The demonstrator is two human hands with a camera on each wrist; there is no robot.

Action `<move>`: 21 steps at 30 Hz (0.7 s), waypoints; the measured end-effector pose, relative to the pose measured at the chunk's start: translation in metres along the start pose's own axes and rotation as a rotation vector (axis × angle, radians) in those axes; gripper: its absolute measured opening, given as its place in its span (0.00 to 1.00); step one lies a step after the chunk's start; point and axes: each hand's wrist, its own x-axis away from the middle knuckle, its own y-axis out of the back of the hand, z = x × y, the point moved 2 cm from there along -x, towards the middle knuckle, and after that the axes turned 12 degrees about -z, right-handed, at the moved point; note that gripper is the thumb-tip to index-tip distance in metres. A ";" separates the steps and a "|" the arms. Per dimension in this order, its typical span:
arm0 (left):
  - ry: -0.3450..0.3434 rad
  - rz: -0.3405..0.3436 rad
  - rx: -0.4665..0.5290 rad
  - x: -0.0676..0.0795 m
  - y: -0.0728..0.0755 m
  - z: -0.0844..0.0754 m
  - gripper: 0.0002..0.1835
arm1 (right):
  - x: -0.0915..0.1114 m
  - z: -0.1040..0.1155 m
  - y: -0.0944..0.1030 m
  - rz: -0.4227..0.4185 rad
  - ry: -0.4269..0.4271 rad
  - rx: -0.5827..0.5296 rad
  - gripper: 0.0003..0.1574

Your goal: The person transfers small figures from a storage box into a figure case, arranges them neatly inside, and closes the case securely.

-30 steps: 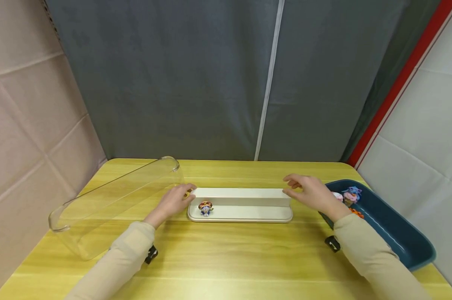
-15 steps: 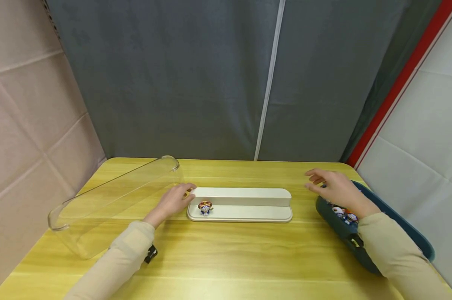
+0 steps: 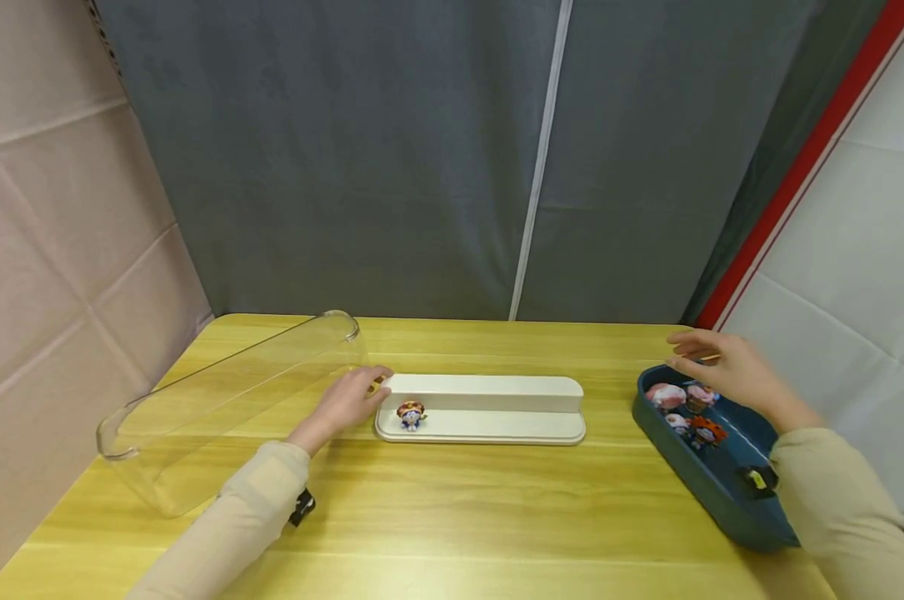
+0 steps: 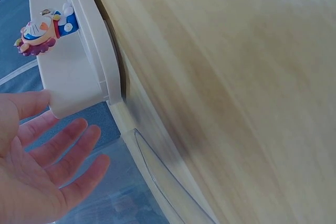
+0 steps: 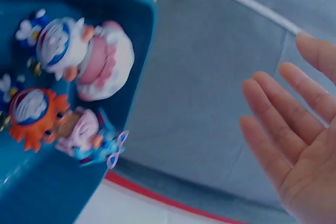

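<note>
Shifted right hand (image 3: pixel 740 375) from stand (image 3: pixel 496 426) over to bin (image 3: pixel 682 468), loose-fingered and holding nothing, putting figures (image 3: pixel 705 432) within reach. Kept left hand (image 3: pixel 347 400) relaxed, nothing gripped, at stand's left end.

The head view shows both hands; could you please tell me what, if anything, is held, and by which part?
The right hand holds nothing. The left hand touches the left end of the white stand; whether it grips is unclear.

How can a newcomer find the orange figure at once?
On the wooden table, right side, is a dark blue tub. Small toys are clustered at its far end. Among them, only the orange figure has a spiky orange top.
</note>
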 end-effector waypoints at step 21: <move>0.010 0.010 0.002 0.000 0.000 -0.002 0.16 | 0.029 -0.065 0.003 -0.072 -0.273 -0.021 0.26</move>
